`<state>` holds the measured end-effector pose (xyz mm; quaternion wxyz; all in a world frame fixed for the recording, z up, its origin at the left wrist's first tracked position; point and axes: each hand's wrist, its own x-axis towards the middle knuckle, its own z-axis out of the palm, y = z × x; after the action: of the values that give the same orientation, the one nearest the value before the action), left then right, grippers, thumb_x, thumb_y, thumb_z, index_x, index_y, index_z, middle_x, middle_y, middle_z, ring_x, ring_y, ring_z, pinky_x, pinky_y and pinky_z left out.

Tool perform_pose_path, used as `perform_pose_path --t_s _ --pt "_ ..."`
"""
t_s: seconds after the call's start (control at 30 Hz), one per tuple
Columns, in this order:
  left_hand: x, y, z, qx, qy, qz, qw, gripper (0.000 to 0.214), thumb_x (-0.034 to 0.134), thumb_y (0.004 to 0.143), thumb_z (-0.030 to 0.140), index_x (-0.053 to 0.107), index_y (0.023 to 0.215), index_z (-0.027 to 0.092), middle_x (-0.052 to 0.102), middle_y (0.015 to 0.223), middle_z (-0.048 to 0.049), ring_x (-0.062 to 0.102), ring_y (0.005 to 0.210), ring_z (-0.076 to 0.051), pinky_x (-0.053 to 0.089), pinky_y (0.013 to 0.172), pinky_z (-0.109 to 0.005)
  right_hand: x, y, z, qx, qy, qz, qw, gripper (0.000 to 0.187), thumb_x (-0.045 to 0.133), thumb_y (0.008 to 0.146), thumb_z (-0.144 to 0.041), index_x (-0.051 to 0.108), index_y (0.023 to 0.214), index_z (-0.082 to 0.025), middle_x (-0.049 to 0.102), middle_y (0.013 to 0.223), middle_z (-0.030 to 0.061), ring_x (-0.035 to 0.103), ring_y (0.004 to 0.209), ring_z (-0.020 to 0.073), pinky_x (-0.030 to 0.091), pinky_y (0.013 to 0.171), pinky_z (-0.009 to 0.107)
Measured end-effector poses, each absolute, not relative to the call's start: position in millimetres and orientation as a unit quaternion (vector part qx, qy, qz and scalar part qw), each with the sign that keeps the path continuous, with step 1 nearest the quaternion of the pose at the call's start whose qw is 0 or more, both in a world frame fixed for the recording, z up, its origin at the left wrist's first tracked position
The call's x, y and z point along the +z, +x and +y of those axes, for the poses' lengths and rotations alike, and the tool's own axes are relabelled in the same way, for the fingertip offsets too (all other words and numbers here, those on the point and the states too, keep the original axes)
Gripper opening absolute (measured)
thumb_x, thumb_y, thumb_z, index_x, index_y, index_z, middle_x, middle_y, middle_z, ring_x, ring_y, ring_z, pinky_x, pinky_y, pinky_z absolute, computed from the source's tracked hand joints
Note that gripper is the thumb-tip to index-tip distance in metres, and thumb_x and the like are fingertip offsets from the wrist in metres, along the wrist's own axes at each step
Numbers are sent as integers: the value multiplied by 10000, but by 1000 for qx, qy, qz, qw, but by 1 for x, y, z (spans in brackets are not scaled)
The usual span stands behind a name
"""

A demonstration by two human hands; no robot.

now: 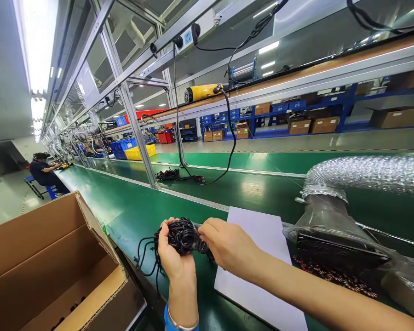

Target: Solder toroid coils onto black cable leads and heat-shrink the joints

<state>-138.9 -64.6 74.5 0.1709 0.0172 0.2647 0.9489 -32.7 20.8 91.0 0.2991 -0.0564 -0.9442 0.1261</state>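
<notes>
My left hand (175, 255) cups a coiled bundle of black cable (183, 236) from below, palm up, with a blue cuff and a metal wristband at the wrist. My right hand (227, 243) comes in from the right and pinches the far side of the same bundle. Loose black cable ends hang below my left hand over the green conveyor belt (131, 216). A white sheet (255, 262) lies on the belt just beyond my right hand, partly under my forearm.
An open cardboard box (44, 262) stands at the lower left. At the right, a silver foil duct (362, 177) feeds a clear hood (331, 234) above small dark coils. A black cable pile (179, 174) lies farther along the belt. A seated co-worker (43, 170) works at the far end.
</notes>
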Motion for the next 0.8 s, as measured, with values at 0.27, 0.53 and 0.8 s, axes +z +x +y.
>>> perform_pose_path --t_s 0.27,0.53,0.8 --pt "74 -126 -70 949 5 269 165 121 568 863 264 650 810 192 650 778 42 638 717 -104 517 729 -250 90 -27 0 193 -120 -926 303 71 498 794 -194 550 771 -151 568 752 55 480 619 147 243 546 269" --pt "78 -131 -84 936 12 283 207 134 604 819 238 673 731 165 678 731 -1 670 717 -146 538 719 -287 105 -43 37 428 -141 -849 276 123 369 828 -142 418 722 -180 600 694 37 605 570 130 427 513 231" --pt "77 -142 -107 883 36 183 431 183 583 817 228 708 694 178 719 718 -25 694 770 -190 532 836 -370 69 -75 67 568 -41 -794 214 152 496 951 -235 551 871 -119 654 949 59 674 818 139 574 719 302"
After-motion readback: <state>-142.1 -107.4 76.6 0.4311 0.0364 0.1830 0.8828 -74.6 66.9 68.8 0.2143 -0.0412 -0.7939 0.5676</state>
